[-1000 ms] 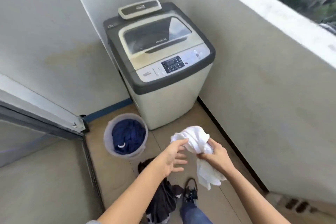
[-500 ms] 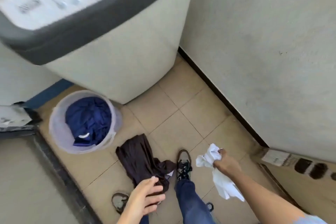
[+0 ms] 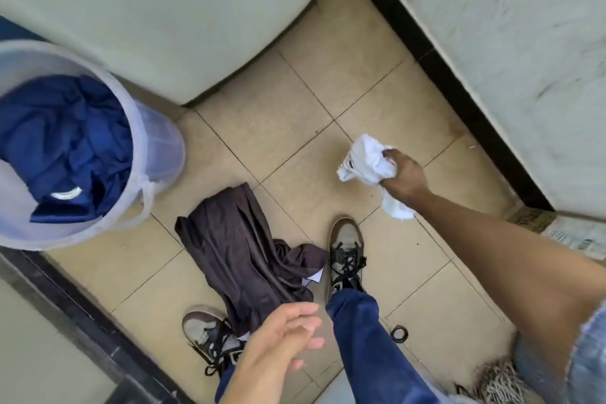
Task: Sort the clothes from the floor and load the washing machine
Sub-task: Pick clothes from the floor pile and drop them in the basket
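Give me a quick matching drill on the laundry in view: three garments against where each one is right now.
Things:
1. white cloth
2. dark brown garment
3. blue clothes

Places:
A. inside the translucent bucket
B. spread on the tiled floor between the shoes
C. bunched in the right hand

Pairs: 1-C, 2-B, 3-A. The left hand hangs open over the dark brown garment, holding nothing.

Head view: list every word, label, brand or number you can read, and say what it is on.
None can be read.
Box at the right edge: printed lines, too blurred to read.
White cloth in the right hand: dark marks, not legible.
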Demonstrator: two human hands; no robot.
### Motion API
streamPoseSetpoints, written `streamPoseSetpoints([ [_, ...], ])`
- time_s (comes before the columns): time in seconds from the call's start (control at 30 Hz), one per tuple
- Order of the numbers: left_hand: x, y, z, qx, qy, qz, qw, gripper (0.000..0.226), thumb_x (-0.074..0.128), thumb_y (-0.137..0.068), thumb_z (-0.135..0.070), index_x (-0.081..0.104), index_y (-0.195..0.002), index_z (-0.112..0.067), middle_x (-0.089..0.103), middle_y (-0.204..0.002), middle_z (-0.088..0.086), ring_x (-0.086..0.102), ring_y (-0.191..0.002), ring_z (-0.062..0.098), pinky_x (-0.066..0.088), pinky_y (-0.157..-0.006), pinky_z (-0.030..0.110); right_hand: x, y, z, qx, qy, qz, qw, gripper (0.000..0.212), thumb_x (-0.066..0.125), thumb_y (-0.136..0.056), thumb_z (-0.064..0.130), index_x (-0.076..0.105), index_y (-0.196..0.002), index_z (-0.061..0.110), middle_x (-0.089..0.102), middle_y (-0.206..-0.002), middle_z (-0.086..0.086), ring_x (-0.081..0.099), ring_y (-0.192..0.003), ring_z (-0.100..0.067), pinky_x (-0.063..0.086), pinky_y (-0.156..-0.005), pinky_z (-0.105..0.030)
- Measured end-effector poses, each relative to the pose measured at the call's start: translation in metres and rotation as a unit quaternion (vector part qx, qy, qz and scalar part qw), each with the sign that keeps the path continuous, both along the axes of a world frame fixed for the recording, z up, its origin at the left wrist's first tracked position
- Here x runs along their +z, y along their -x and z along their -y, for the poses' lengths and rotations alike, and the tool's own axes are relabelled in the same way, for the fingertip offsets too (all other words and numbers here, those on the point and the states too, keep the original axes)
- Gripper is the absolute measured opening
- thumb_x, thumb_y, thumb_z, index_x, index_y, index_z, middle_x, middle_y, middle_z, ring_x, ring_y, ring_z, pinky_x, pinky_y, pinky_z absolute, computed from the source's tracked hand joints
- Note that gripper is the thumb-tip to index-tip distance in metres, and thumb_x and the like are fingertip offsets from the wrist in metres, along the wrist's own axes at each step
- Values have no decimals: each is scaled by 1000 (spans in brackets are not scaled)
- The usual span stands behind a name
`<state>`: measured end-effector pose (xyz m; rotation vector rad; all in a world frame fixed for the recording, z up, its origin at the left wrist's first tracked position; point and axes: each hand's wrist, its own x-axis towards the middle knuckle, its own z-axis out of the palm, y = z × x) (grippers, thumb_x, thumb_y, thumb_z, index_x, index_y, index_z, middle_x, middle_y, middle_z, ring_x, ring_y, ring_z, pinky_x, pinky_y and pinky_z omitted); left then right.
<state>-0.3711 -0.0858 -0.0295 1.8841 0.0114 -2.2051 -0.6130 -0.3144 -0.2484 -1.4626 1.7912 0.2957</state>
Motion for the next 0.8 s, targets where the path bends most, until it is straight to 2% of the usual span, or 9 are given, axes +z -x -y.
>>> streamPoseSetpoints([
  [0.07,-17,-7,-13,7,-2,12,1000,45,60,-75,-41,72,-117,-30,77,-114,-16,75,-102,5,48,-97,33,-25,5,1,7,15,9,1000,63,74,-78,4,60,-137,19,69,-130,-13,65,-116,-34,43,-85,-30],
  [0.13,-34,-13,-22,23,-6,25,999,49,60,-71,-33,73,-117,-25,79,-112,-10,76,-100,9,48,-92,33,-46,13,0,32,-2,0,999,73,80,-76,12,55,-145,20,62,-138,-14,59,-125,-35,44,-92,-33],
  [0.23,-48,-15,-27,45,-8,28,999,55,70,-60,-32,74,-114,-22,79,-113,-4,77,-100,12,46,-88,34,-78,35,-10,144,-135,-113,974,106,85,-76,29,25,-163,25,13,-171,-18,18,-156,-41,32,-120,-54],
  [0.3,-51,-12,-30,51,-3,23,998,67,71,-50,-44,74,-114,-24,79,-111,-6,77,-101,12,45,-88,34,-84,48,-22,185,-195,-170,948,102,78,-85,29,15,-165,20,-14,-171,-21,-4,-160,-39,16,-127,-55],
  [0.43,-42,-11,-24,78,20,28,996,41,67,-77,-34,72,-117,-23,79,-112,-7,77,-101,11,49,-90,33,-51,42,-46,202,-182,-138,952,103,60,-65,47,34,-160,16,-4,-170,-28,22,-156,-42,33,-119,-32],
  [0.53,-33,-21,-15,147,59,48,986,17,65,-102,-17,73,-116,-18,80,-109,-4,78,-99,16,50,-87,35,-35,23,-62,169,-127,-68,975,79,72,-78,24,49,-151,8,13,-169,-29,38,-147,-43,42,-110,-36],
  [0.63,-30,-42,-8,231,128,114,958,28,67,-86,-25,76,-110,-13,80,-107,9,78,-94,29,48,-80,41,-21,-22,-70,158,-101,-30,982,66,75,-83,9,56,-146,9,24,-167,-26,44,-144,-41,37,-110,-34],
  [0.73,-31,-71,-9,275,194,177,925,23,65,-86,-26,79,-105,-25,79,-107,12,78,-94,31,48,-77,39,-2,-82,-74,171,-32,61,983,61,76,-82,-1,63,-139,14,38,-163,-19,40,-149,-32,30,-112,-25],
  [0.8,-33,-95,-7,294,227,224,901,23,67,-87,-27,77,-107,-22,79,-107,10,77,-96,30,49,-78,38,13,-130,-73,185,8,127,975,58,75,-83,1,65,-135,24,44,-161,-9,45,-146,-30,37,-116,-37],
])
